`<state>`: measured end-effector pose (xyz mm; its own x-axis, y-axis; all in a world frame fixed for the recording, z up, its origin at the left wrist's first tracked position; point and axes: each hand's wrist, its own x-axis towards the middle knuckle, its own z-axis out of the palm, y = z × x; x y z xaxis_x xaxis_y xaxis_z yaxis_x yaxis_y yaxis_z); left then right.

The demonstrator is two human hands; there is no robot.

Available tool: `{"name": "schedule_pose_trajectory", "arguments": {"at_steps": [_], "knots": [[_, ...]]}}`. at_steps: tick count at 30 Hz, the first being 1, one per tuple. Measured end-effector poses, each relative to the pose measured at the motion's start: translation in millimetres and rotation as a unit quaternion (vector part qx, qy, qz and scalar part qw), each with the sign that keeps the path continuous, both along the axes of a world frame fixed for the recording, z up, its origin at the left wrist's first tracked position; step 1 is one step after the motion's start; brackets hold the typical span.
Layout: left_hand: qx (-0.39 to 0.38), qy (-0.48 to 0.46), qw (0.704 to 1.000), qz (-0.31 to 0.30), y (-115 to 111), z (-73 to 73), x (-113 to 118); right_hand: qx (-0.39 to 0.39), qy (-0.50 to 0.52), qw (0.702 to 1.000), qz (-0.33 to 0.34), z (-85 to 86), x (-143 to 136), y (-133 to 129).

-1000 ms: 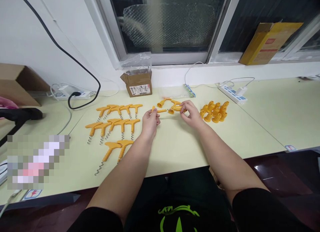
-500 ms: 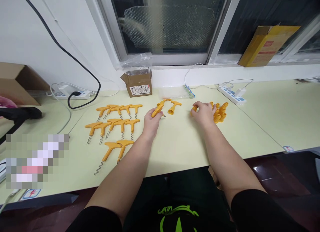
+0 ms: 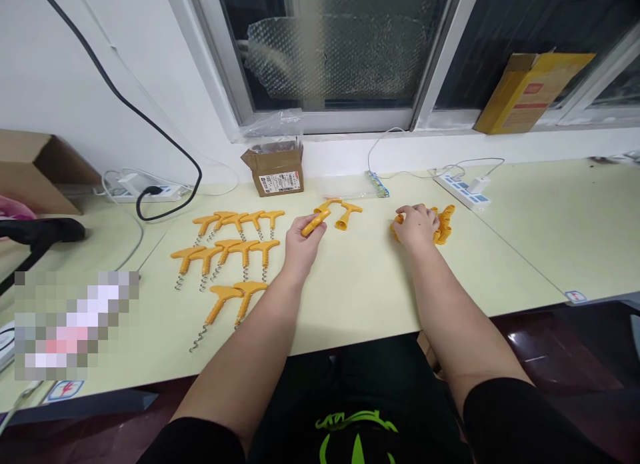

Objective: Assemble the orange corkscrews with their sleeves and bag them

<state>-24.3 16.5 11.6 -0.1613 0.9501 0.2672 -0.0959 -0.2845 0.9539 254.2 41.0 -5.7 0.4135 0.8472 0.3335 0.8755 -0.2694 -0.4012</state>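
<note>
Left grip: closed round a yellow handle, bar slanting up and away, the rest hidden by the hand. Right grip: well to its right, fingers curled down over the left part of a cluster of yellow sleeves; cannot tell if one is pinched. Just beyond the left grip, slightly right: two flared-end T-pieces on the bench. Left of that grip: three rows of corkscrews. Farther beyond: small open carton.
</note>
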Motion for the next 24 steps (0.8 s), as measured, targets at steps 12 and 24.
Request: {"name": "schedule_pose_trajectory", "arguments": {"at_steps": [12,24], "knots": [[0.028,0.122,0.992,-0.017,-45,50.5,-46,0.032,0.026,0.999,0.004,-1.6,4,-1],[-0.262,0.231,0.922,0.168,-122,42.6,-271,0.025,0.029,0.999,0.005,3.8,0,-1]]}}
